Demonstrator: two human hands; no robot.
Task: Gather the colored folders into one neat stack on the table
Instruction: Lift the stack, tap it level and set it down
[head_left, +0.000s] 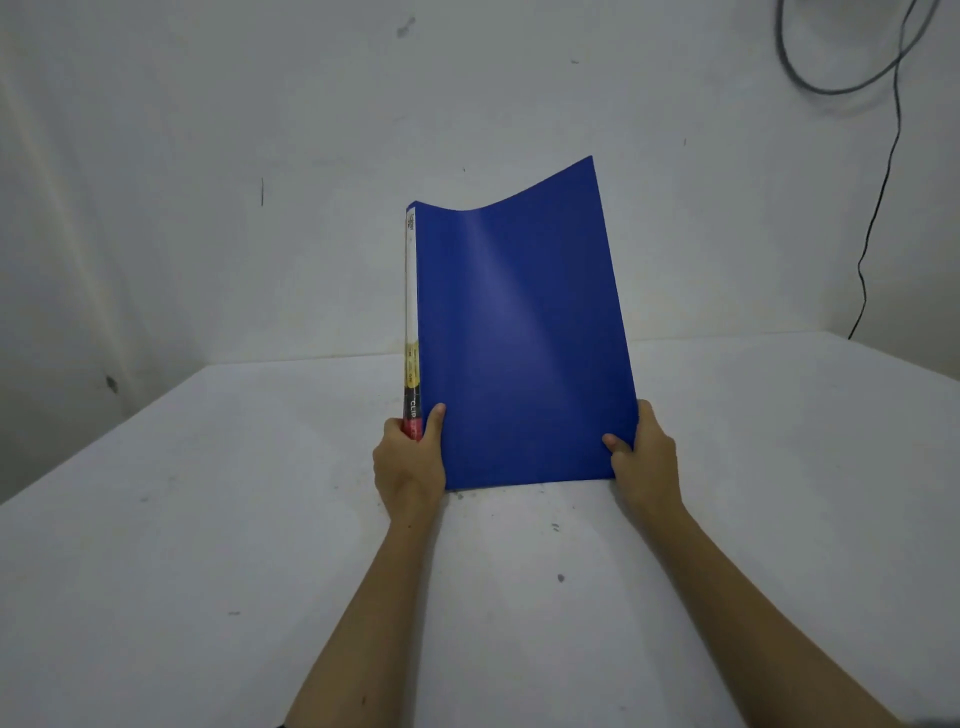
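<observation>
two hands hold one blue folder (524, 332) upright at the middle of the white table (208, 519), its bottom edge at or just above the surface; whether it touches i cannot tell. the left hand (408, 462) is closed around the lower spine corner, thumb on the front cover, over a printed label strip (411, 322) that runs up the spine; the right hand (647, 457) is pinched on the lower open-edge corner, thumb also in front. the top edge sags in a curve, high at the right corner, so the cover looks thin and floppy. only the blue one shows; whether others sit behind it is hidden, and none lie elsewhere on the table; a dark cable (878, 208) hangs down the wall at the right. to square things well, i judge: tap the bottom edge flat on the table, keep both grips low and even, then lay it down spine first so the loose edge does not buckle; let go only once it lies flat.
</observation>
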